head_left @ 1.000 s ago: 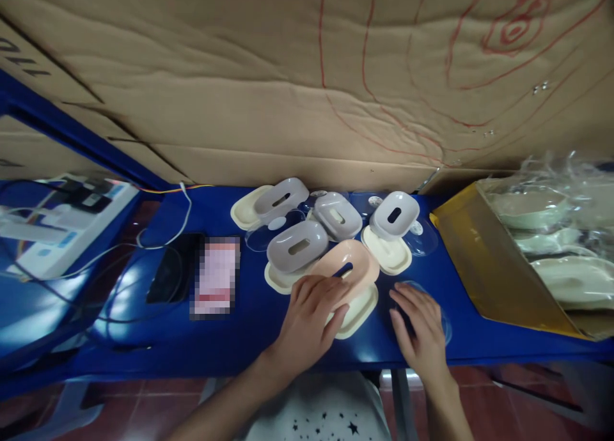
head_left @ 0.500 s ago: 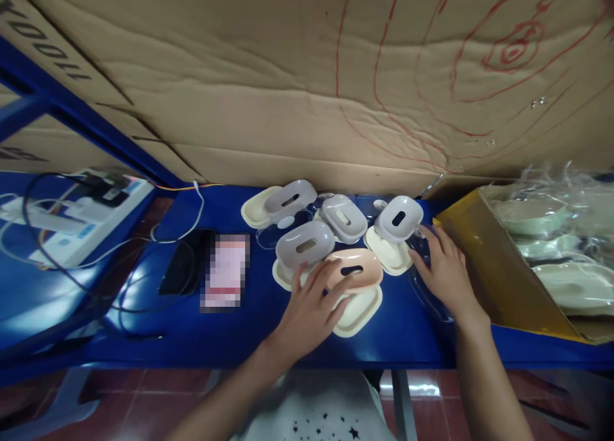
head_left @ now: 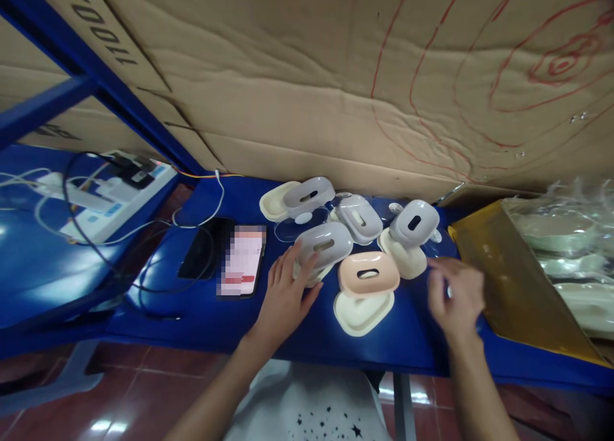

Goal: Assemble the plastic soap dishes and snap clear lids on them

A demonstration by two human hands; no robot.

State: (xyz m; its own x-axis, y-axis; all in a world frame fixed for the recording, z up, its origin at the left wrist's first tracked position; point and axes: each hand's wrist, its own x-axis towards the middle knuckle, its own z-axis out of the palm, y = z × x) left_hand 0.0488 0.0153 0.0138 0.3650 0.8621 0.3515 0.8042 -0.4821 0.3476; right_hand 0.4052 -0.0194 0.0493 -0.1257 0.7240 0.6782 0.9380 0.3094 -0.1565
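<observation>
My left hand (head_left: 288, 294) has its fingers spread, the fingertips touching the near grey oval dish (head_left: 330, 236) that lies on a cream piece. Right of it, a peach slotted dish (head_left: 378, 263) overlaps a cream tray (head_left: 359, 316). Another grey dish (head_left: 425, 211) sits at the right above a cream tray (head_left: 410, 262). My right hand (head_left: 455, 294) is blurred, its fingers curled beside that tray; what it holds, if anything, cannot be made out. More grey dishes, a cream tray (head_left: 273, 201) and clear lids (head_left: 295, 230) lie at the back.
Two phones, one lit (head_left: 247, 262) and one dark (head_left: 196, 252), lie on the blue table (head_left: 297, 351). A white power strip (head_left: 96, 214) with cables stands at the left. The open box (head_left: 503, 287) at the right holds wrapped dishes. Cardboard (head_left: 288, 64) forms the back wall.
My left hand has moved left off the peach dish to the grey one. My right hand has come down from the clear lid at the right, its fingers now curled. The view has shifted left.
</observation>
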